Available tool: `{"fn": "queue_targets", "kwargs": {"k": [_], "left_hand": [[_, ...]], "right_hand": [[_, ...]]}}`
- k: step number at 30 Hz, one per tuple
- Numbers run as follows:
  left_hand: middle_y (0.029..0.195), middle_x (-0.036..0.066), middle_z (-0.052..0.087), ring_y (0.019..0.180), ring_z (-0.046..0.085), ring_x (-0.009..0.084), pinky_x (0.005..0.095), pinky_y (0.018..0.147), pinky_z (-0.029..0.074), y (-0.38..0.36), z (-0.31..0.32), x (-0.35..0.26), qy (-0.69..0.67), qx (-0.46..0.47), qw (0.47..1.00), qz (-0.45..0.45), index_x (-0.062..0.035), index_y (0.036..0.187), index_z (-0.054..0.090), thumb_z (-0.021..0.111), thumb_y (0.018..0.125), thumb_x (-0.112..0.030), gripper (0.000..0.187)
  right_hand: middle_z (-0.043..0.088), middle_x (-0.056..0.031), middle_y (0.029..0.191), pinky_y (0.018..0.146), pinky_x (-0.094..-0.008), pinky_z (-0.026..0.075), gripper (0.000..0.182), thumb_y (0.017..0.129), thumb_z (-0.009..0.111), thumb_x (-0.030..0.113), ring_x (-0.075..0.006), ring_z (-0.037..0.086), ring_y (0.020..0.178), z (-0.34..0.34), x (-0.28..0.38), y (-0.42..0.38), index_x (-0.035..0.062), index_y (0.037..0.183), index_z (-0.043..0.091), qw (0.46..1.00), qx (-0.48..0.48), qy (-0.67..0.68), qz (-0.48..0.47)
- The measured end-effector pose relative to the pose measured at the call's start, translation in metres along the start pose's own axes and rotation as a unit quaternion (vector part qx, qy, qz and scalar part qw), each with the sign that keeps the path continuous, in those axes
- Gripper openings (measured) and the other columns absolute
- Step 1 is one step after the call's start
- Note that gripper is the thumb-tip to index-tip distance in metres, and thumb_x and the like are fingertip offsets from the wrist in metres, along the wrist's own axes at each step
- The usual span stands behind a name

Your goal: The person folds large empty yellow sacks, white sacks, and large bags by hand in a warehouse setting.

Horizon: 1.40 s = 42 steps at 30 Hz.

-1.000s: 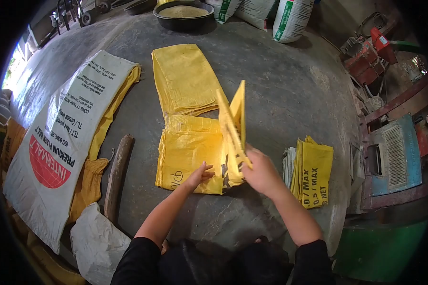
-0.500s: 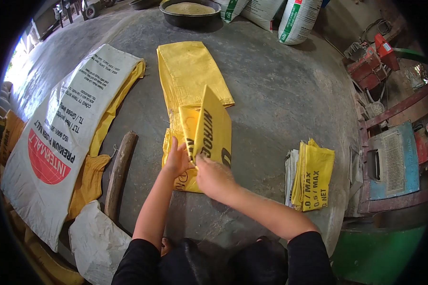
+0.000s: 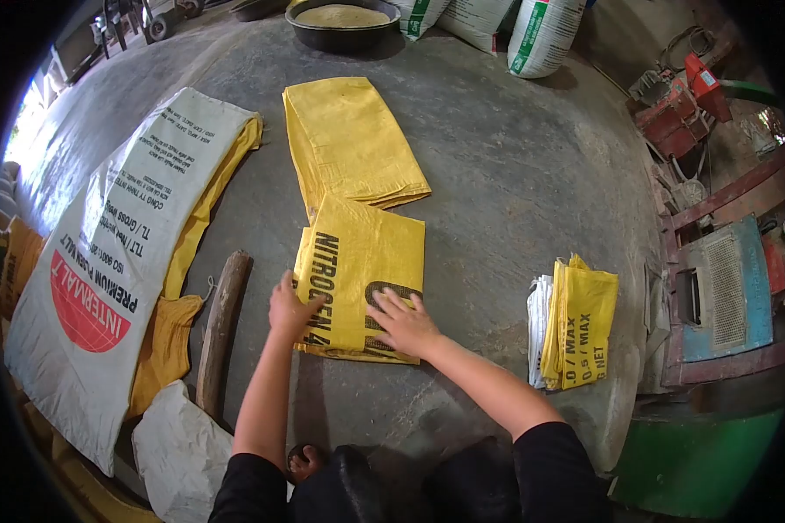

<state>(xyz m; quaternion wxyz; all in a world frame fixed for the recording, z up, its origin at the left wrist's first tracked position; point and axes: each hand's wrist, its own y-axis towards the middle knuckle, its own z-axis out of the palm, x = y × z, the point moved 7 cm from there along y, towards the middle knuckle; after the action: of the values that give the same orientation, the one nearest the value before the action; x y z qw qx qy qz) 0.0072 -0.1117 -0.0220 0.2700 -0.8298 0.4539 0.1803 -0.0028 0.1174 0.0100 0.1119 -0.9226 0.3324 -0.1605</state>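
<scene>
A yellow woven sack (image 3: 362, 253) printed with black "NITROGEN" lettering lies folded on the concrete floor in front of me. My left hand (image 3: 293, 309) rests at its left edge with the fingers spread. On the sack's right half lies my right hand (image 3: 405, 324), flat and slightly blurred, its fingers apart. Just beyond, another folded plain yellow sack (image 3: 353, 139) touches or overlaps the printed one's far edge. To the right stands a small pile of folded yellow and white sacks (image 3: 583, 322), apart from both hands.
At left, a long white "INTERMALT" sack (image 3: 139, 218) lies over yellow ones, beside a wooden stick (image 3: 224, 336) and a crumpled white sack (image 3: 183, 449). A black basin (image 3: 340, 33) and full white sacks (image 3: 545, 35) stand at the back. Machinery (image 3: 724, 288) lines the right side.
The raised flap of the printed sack has been folded down flat. My hands have let go of its edge and moved apart, the left one leftward, and now lie open on it.
</scene>
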Motion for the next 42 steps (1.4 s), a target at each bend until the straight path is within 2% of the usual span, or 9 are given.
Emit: {"fn": "queue_targets", "kwargs": {"k": [3,8,12,15,20,33,36,38,42], "left_hand": [[0.132,0.016,0.043,0.12,0.043,0.0327,0.0458,0.092,0.043,-0.011,0.031,0.011,0.077,-0.003,0.997,-0.023,-0.0068,0.139,0.026,0.08,0.062,-0.038,0.099],[0.124,0.011,0.042,0.117,0.038,0.0285,0.0438,0.09,0.035,-0.026,0.036,0.008,0.147,-0.082,0.985,-0.024,-0.0085,0.131,0.036,0.081,0.06,-0.035,0.088],[0.133,0.012,0.036,0.124,0.033,0.0289,0.0456,0.092,0.033,-0.02,0.052,0.024,0.108,0.006,0.993,-0.054,-0.0097,0.136,0.032,0.076,0.067,-0.038,0.086],[0.142,0.013,0.029,0.131,0.026,0.0299,0.0487,0.097,0.03,-0.034,0.066,0.01,0.271,-0.141,0.942,0.141,-0.015,0.141,0.027,0.067,0.076,-0.041,0.08],[0.148,0.011,0.024,0.137,0.021,0.0293,0.0503,0.106,0.022,-0.072,0.109,-0.047,0.231,0.041,0.897,0.376,-0.0239,0.141,0.03,0.053,0.084,-0.049,0.066],[0.15,0.007,0.021,0.138,0.017,0.0267,0.0526,0.108,0.016,-0.062,0.066,-0.002,0.241,0.018,0.961,0.137,-0.0193,0.142,0.028,0.052,0.081,-0.055,0.075],[0.148,0.014,0.021,0.136,0.022,0.0312,0.0496,0.106,0.025,-0.054,0.055,0.008,0.155,-0.023,0.982,0.109,-0.0122,0.142,0.026,0.061,0.081,-0.037,0.074],[0.141,0.022,0.027,0.128,0.034,0.036,0.0437,0.1,0.036,-0.053,0.029,0.023,-0.055,-0.174,0.98,0.08,-0.0035,0.139,0.027,0.063,0.08,-0.018,0.071],[0.114,0.023,0.049,0.105,0.05,0.0375,0.0392,0.09,0.044,-0.05,0.023,0.035,-0.085,-0.128,0.985,0.082,0.0035,0.127,0.038,0.062,0.079,-0.013,0.056]], "right_hand": [[0.007,-0.0078,0.152,0.106,-0.0597,0.017,0.061,0.092,0.044,0.044,-0.0258,0.005,0.14,0.042,-0.035,-0.012,0.0243,0.144,0.02,0.983,0.114,0.023,0.142],[-0.004,-0.0027,0.153,0.107,-0.0594,0.016,0.057,0.094,0.034,0.047,-0.0256,-0.001,0.14,0.073,-0.043,-0.019,0.0325,0.145,0.011,0.971,0.182,-0.01,0.153],[-0.005,-0.0017,0.153,0.107,-0.0591,0.015,0.058,0.094,0.034,0.047,-0.025,-0.003,0.14,0.075,-0.045,-0.016,0.0331,0.145,0.009,0.967,0.199,-0.001,0.158],[-0.005,-0.002,0.153,0.108,-0.0585,0.014,0.058,0.094,0.035,0.046,-0.0251,-0.003,0.14,0.075,-0.045,-0.018,0.0329,0.145,0.01,0.973,0.177,0.007,0.148],[-0.003,-0.0026,0.153,0.108,-0.0583,0.012,0.057,0.094,0.036,0.045,-0.0248,-0.002,0.14,0.077,-0.041,-0.022,0.0322,0.145,0.012,0.979,0.145,0.026,0.143],[-0.007,-0.0012,0.152,0.108,-0.059,0.015,0.058,0.094,0.031,0.048,-0.0239,-0.005,0.14,0.078,-0.044,-0.016,0.0347,0.145,0.006,0.963,0.216,0.014,0.159],[0.008,-0.0081,0.152,0.104,-0.0578,0.024,0.058,0.093,0.04,0.045,-0.0277,0.011,0.139,0.081,-0.05,-0.019,0.0236,0.143,0.021,0.981,0.136,0.033,0.133],[0.032,-0.0146,0.141,0.098,-0.0534,0.032,0.052,0.088,0.051,0.04,-0.0308,0.033,0.129,0.076,-0.084,-0.032,0.0115,0.13,0.04,0.942,-0.151,0.141,0.263],[0.062,-0.0133,0.099,0.081,-0.0407,0.047,0.041,0.083,0.062,0.035,-0.0296,0.059,0.093,0.1,-0.128,-0.054,0.0009,0.103,0.054,0.824,-0.1,0.275,0.486]]}}
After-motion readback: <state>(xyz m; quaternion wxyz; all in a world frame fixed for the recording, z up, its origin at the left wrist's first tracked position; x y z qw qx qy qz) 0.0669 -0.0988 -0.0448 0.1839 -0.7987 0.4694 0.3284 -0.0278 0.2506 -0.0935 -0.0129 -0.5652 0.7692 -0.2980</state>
